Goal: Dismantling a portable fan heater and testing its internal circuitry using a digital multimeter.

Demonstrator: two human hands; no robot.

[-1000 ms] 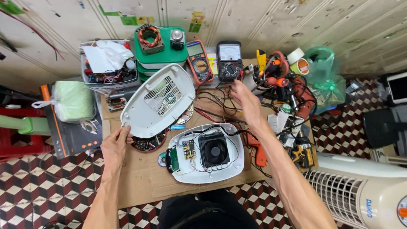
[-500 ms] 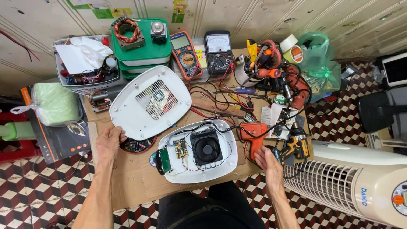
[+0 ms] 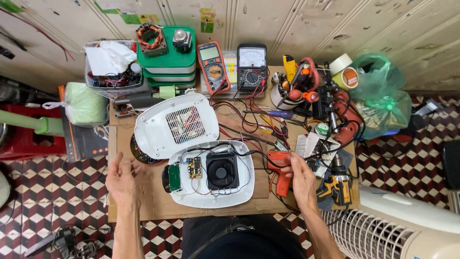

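At the far left of the frame a pale green bag [image 3: 85,103] sits at the edge of the desk [image 3: 143,201], with a clear tub of wires and paper [image 3: 112,64] above it at upper left. The left hand [image 3: 120,180] hovers at lower left over the bare desk, fingers [image 3: 128,160] loosely spread and holding nothing, just beside the rim of the white back cover [image 3: 175,125]. That cover lies tilted, vent grille up, its long axis running from lower left to upper right. A stack of green boxes [image 3: 167,67] stands above it against the wall. Overlapping the cover's lower edge, in the lower middle of the frame, lies the opened white housing [image 3: 211,175], inside up, with a black square fan [image 3: 222,170] at its centre and a small circuit board [image 3: 194,168] to the left; its long axis runs left to right. Two multimeters [image 3: 239,64] stand at upper middle, red and black leads trailing down. Right of the housing, the right hand [image 3: 302,175] is closed around an orange soldering gun [image 3: 279,165]; its body runs level, with the grip hanging toward the lower edge. I cannot tell which way its tip points. A yellow cordless drill [image 3: 338,184] lies just right of that hand, and a green plastic bag [image 3: 381,96] fills the upper right.
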